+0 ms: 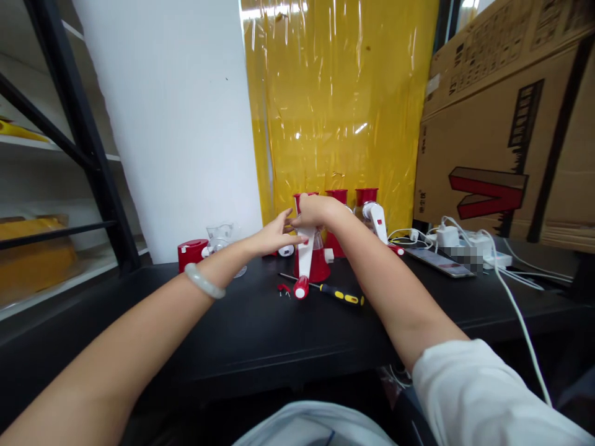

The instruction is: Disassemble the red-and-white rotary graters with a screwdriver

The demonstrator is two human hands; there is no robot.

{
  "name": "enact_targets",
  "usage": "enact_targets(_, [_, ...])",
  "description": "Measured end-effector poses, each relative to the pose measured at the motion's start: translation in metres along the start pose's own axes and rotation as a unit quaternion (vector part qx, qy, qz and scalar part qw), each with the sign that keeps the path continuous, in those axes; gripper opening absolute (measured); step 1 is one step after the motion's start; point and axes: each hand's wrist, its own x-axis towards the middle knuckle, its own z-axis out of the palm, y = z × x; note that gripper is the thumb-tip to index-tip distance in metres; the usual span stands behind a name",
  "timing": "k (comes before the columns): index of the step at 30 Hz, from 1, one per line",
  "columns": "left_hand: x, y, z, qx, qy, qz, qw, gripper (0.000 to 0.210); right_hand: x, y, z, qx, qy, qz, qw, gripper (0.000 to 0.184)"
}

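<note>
A red and white rotary grater (319, 267) stands upright on the black table, its white crank arm (305, 257) hanging down toward me and ending in a red knob. My right hand (316, 210) is closed around the grater's upper part, hiding much of it. From the left, my left hand (273, 235) reaches in with fingers stretched apart, its thumb against the crank arm. A black and yellow screwdriver (341, 295) lies in front of the grater's base. Small red pieces and screws (284, 289) rest left of the knob.
Two more red-topped graters (367, 197) stand behind, partly covered by my right arm. At left are a red base (192, 251) and clear plastic parts (220, 234). A phone (440, 262), white chargers and cables (474, 244) lie at right, below a large cardboard box (493, 124).
</note>
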Motion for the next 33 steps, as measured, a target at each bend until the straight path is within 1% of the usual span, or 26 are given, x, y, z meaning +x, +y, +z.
enact_targets(2, [0.017,0.008,0.0,-0.005,0.0,0.032,0.999,0.102,0.004,0.003,0.001,0.047,-0.009,-0.029,0.998,0.056])
enact_targets(3, [0.024,0.01,0.001,-0.002,-0.001,0.045,0.999,0.099,0.006,0.005,0.002,0.058,-0.002,-0.045,0.997,0.048])
enact_targets(5, [0.037,0.01,0.001,0.002,0.0,0.06,0.998,0.085,0.011,0.008,0.005,0.067,0.028,-0.071,0.995,0.032])
enact_targets(7, [0.047,0.004,-0.001,0.004,0.0,0.062,0.998,0.067,0.015,0.01,0.009,0.081,0.033,-0.091,0.992,0.022])
enact_targets(9, [0.054,-0.007,-0.004,0.013,0.006,0.057,0.998,0.058,0.017,0.012,0.011,0.111,0.027,-0.107,0.988,0.018])
enact_targets(11, [0.057,-0.018,-0.008,0.041,0.043,0.047,0.997,0.064,0.017,0.015,0.01,0.16,0.024,-0.114,0.98,0.019])
enact_targets(13, [0.054,-0.024,-0.011,0.076,0.072,0.005,0.995,0.069,0.016,0.02,0.006,0.216,0.041,-0.105,0.97,0.021])
enact_targets(14, [0.051,-0.025,-0.011,0.09,0.077,-0.018,0.993,0.072,0.015,0.022,0.003,0.235,0.063,-0.097,0.965,0.022])
enact_targets(16, [0.045,-0.026,-0.01,0.108,0.083,-0.042,0.99,0.075,0.015,0.029,-0.002,0.235,0.15,-0.08,0.957,0.022])
enact_targets(18, [0.04,-0.027,-0.006,0.121,0.105,-0.029,0.987,0.075,0.015,0.036,-0.006,0.205,0.238,-0.076,0.946,0.021])
enact_targets(20, [0.038,-0.03,-0.002,0.135,0.132,-0.012,0.982,0.072,0.017,0.043,-0.007,0.17,0.281,-0.081,0.941,0.022])
enact_targets(21, [0.037,-0.033,0.0,0.139,0.142,-0.009,0.98,0.069,0.018,0.047,-0.007,0.152,0.284,-0.079,0.943,0.025])
enact_targets(23, [0.037,-0.039,0.001,0.131,0.152,-0.01,0.98,0.064,0.02,0.054,-0.005,0.125,0.263,-0.069,0.954,0.029])
enact_targets(25, [0.038,-0.044,0.001,0.105,0.151,-0.008,0.983,0.059,0.022,0.06,-0.002,0.132,0.213,-0.065,0.966,0.031])
enact_targets(27, [0.038,-0.047,0.0,0.078,0.145,-0.002,0.986,0.055,0.023,0.064,0.001,0.163,0.166,-0.073,0.97,0.03])
enact_targets(28, [0.038,-0.048,-0.001,0.071,0.142,0.003,0.987,0.053,0.024,0.066,0.001,0.173,0.153,-0.077,0.97,0.03])
enact_targets(29, [0.037,-0.049,-0.001,0.066,0.142,0.009,0.988,0.051,0.024,0.067,0.002,0.177,0.148,-0.078,0.97,0.03])
enact_targets(33, [0.036,-0.051,-0.001,0.063,0.147,0.028,0.987,0.048,0.027,0.071,0.003,0.167,0.161,-0.085,0.969,0.031])
